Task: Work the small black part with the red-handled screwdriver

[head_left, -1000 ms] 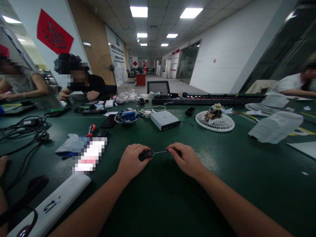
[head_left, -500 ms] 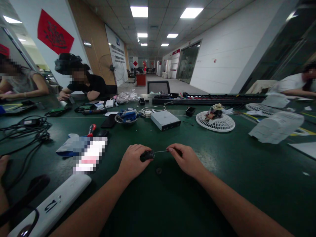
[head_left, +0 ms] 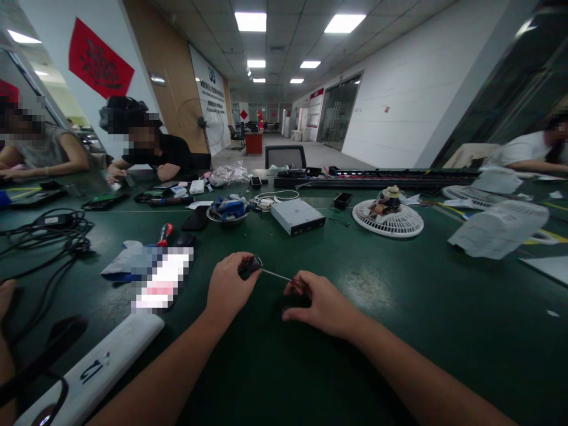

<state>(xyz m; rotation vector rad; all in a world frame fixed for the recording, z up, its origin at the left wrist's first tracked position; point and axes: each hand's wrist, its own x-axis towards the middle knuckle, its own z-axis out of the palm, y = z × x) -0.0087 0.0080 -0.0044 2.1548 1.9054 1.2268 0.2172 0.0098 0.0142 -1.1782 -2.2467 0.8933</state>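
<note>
My left hand (head_left: 227, 287) pinches a small black cylindrical part (head_left: 254, 264) above the green table. From the right, a thin metal screwdriver (head_left: 277, 275) reaches it, the tip at the part's near end; whether it sits inside I cannot tell. My right hand (head_left: 322, 302) has its fingers curled round the screwdriver's reddish handle, which they mostly hide. The thumb is held apart, lower down. Beneath that hand the table lies in dark shadow.
Ahead are a grey optical drive (head_left: 297, 216), a metal bowl (head_left: 227, 216) with blue gloves and a white fan grille (head_left: 387, 220). Leftward lie a red-handled tool (head_left: 165, 233), a bright phone screen (head_left: 163, 279), a white panel (head_left: 95, 370) and black cables (head_left: 53, 236). Other people sit around.
My left hand has tilted and shifted up-left with the black part. The right hand has moved down-left along the screwdriver, its thumb opening. The small dark round piece on the table no longer shows.
</note>
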